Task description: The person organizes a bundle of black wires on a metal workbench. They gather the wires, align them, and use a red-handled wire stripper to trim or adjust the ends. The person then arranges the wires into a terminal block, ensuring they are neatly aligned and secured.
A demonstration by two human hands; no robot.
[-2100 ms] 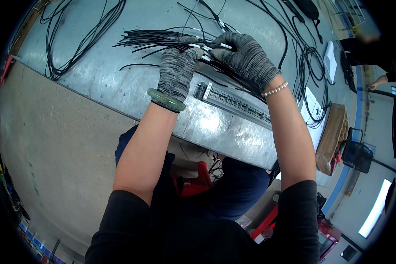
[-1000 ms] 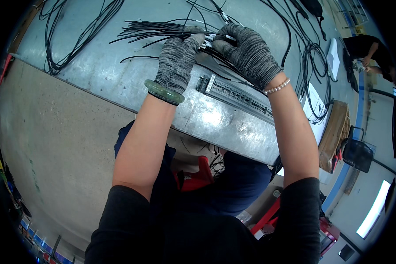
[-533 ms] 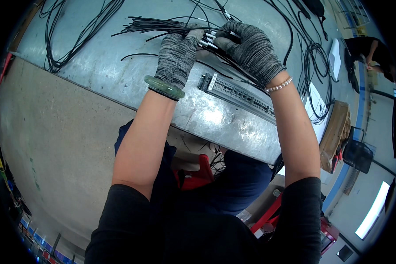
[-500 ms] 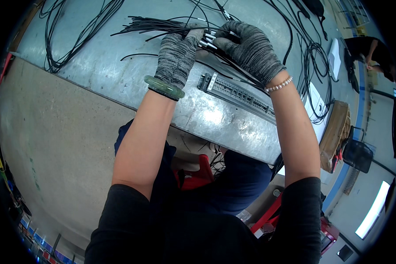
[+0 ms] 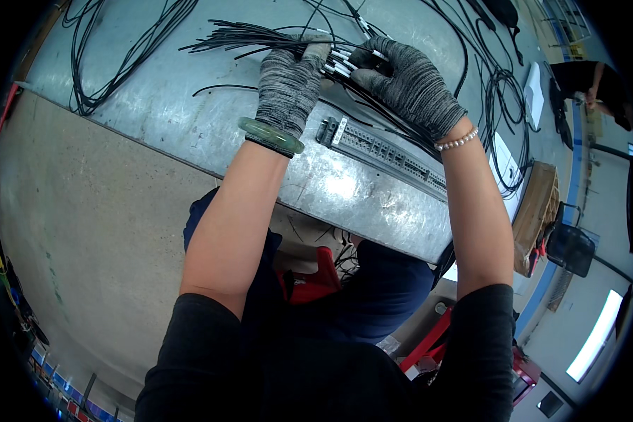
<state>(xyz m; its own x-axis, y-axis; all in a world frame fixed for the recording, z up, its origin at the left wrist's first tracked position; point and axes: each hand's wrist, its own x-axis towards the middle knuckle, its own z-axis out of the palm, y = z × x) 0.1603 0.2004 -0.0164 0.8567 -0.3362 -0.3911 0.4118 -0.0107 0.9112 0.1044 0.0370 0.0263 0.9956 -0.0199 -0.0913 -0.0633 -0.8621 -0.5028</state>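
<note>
My left hand (image 5: 292,81), in a grey knitted glove, is closed around a bundle of thin black wires (image 5: 243,39). The loose wire ends fan out to its left. White marker sleeves (image 5: 340,65) show on the wires between my hands. My right hand (image 5: 408,81), gloved alike, is at the right of these sleeves with its fingers curled at the bundle; whether it grips a wire is hidden. Below the hands, a long grey slotted connector block (image 5: 383,156) lies on the metal table (image 5: 330,186), and black wires run above it toward my right wrist.
Coiled black cables lie on the table at the far left (image 5: 84,77) and on the right (image 5: 499,98). A cardboard box (image 5: 536,214) stands beyond the table's right side. At the far right another person (image 5: 598,88) is partly in view. A red stool (image 5: 316,278) shows under me.
Both hands have shifted slightly to the right. My right hand has moved a little away from the left, and more of the white sleeves shows between them.
</note>
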